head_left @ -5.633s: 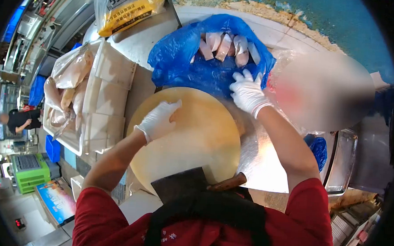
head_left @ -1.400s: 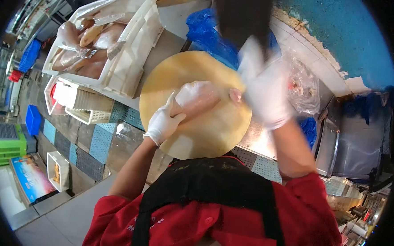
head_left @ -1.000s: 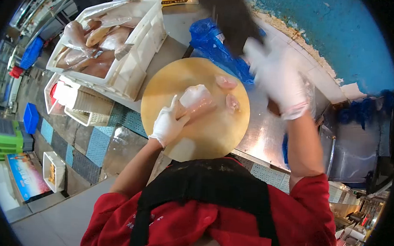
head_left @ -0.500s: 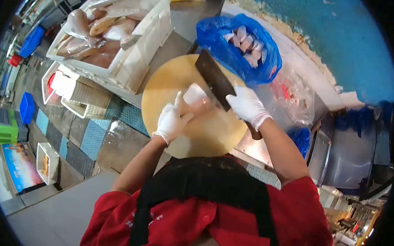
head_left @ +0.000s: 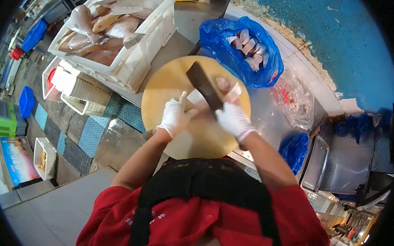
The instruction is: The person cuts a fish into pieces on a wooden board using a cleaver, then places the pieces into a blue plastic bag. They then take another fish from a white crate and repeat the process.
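Observation:
On the round chopping board [head_left: 158, 87] lies a pale piece of fish [head_left: 195, 98]. My left hand [head_left: 173, 115], in a white glove, holds this piece from the left, its forefinger and thumb against it. My gloved right hand [head_left: 233, 120] grips a cleaver [head_left: 204, 84], the dark blade standing over the board against the right side of the piece. Cut fish pieces [head_left: 232, 93] lie just beyond the blade on the right. The cleaver's handle is hidden in my right hand.
A blue plastic bag [head_left: 215, 32] with several fish chunks sits behind the board. A white crate [head_left: 139, 71] of whole fish stands at the left. A clear bag [head_left: 296, 103] lies to the right, near the wall [head_left: 343, 50].
The cleaver and my right hand have moved left and nearer to me. Cut pieces now lie on the blade's right side. My left hand stays by the fish.

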`<state>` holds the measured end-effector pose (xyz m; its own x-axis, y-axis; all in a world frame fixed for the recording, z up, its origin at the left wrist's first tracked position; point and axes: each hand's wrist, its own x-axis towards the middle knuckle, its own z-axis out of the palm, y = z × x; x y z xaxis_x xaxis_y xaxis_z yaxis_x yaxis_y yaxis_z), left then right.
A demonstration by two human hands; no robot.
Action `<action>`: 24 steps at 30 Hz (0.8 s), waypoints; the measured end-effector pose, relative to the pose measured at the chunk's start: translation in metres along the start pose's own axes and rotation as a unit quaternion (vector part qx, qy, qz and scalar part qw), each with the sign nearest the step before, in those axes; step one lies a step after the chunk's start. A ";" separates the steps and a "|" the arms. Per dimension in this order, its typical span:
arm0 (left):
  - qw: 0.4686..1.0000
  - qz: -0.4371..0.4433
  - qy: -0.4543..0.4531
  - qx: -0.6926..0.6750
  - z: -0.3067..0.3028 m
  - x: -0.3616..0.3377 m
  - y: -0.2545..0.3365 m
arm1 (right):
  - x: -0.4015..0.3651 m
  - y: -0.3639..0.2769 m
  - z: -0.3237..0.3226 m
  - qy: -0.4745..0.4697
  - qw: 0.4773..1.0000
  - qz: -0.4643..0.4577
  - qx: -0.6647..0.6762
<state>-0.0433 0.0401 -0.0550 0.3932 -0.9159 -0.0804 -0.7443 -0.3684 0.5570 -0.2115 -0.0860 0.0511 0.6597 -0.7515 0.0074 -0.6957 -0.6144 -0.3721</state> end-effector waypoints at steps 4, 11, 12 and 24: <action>1.000 0.002 0.025 -0.013 0.003 -0.014 0.001 | 0.011 0.011 -0.037 -0.171 0.980 0.091 0.050; 0.999 -0.003 0.037 -0.014 0.011 0.018 0.019 | 0.031 -0.077 -0.166 0.318 0.916 -0.049 0.239; 0.999 0.003 0.030 -0.032 0.006 0.013 0.020 | 0.032 -0.088 -0.163 0.329 0.899 -0.045 0.286; 0.994 0.030 0.055 0.086 -0.012 -0.044 -0.005 | 0.028 -0.001 -0.065 0.084 0.993 -0.081 0.027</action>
<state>-0.0505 0.0837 -0.0439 0.3944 -0.9179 0.0445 -0.8461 -0.3438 0.4073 -0.2111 -0.1221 0.1124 0.7026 -0.6756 0.2237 -0.5651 -0.7206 -0.4017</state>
